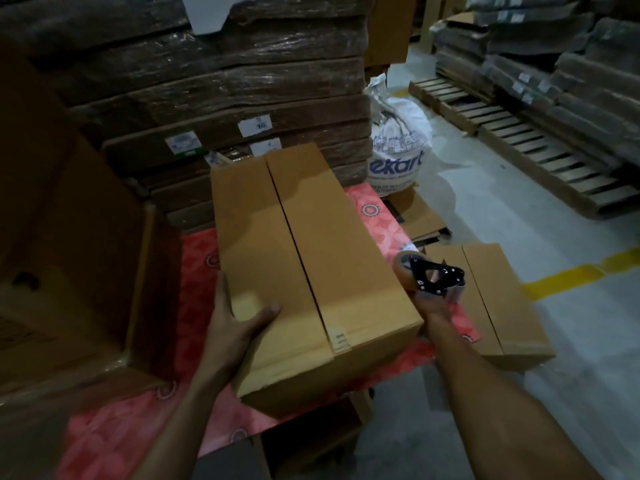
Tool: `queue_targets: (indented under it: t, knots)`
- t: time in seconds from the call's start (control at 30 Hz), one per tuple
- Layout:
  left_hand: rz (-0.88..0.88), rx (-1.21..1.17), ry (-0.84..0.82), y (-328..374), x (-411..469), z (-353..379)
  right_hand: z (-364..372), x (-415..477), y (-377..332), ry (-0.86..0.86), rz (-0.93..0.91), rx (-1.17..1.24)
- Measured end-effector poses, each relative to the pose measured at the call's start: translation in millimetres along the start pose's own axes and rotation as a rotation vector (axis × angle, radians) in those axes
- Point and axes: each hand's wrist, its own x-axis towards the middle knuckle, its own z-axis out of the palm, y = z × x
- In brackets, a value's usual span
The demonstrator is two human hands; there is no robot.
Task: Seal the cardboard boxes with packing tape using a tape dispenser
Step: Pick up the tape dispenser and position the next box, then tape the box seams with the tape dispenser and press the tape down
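Box (311, 254) on table (197, 271), clasped at its near-left corner by left grip (239, 320). Right grip (431, 306) holds dispenser (433, 275) just off its right edge. Centre seam (298, 244) appears untaped; second box (491, 299) right of that grip likewise. Sealing judged barely begun.

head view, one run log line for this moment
left hand: holds box, near-left edge | right hand: grips tape dispenser beside box | seam: tape unclear
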Motion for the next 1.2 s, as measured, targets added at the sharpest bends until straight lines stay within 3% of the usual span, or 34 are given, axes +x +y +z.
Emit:
queue_targets:
  t: [0.03,0.07,0.1,0.17,0.33,0.43,0.53,0.6,0.63,0.7,0.77,0.83,0.93,1.2]
  knots:
    - [-0.015,-0.007,0.002,-1,-5,4,-5,-8,-14,0.02,0.037,0.258]
    - [-0.028,-0.015,0.006,-4,-9,8,-14,-24,-32,-0.003,0.077,0.319]
    - [-0.025,-0.003,0.014,-6,-14,14,-21,-27,-42,-0.006,-0.012,0.229]
    - [-0.014,0.063,0.045,-6,-28,33,-30,-39,-73,0.151,0.033,0.249]
    - [-0.035,0.107,0.099,4,-70,92,-51,-85,-154,-0.183,-0.293,0.132]
    - [-0.046,0.18,0.005,9,-85,113,-41,-128,-188,-0.422,-0.411,0.092]
    - [0.251,0.431,0.068,22,-66,103,-15,-163,-201,-0.605,-0.453,0.142]
    - [0.292,0.23,0.035,45,-26,85,1,-182,-203,-0.704,-0.458,0.124]
    - [0.185,0.012,-0.038,62,-2,74,10,-191,-204,-0.717,-0.436,0.065]
    - [-0.199,-0.454,-0.2,89,46,55,29,-204,-202,-0.705,-0.417,-0.015]
    - [-0.518,-0.787,-0.384,100,84,38,47,-210,-196,-0.692,-0.444,-0.013]
    - [-0.63,-0.959,-0.524,101,109,23,61,-212,-188,-0.7,-0.458,-0.009]
    - [-0.649,-1.056,-0.568,102,133,3,68,-212,-181,-0.711,-0.448,0.003]
    - [-0.66,-0.937,-0.632,100,170,0,79,-203,-176,-0.677,-0.441,0.038]
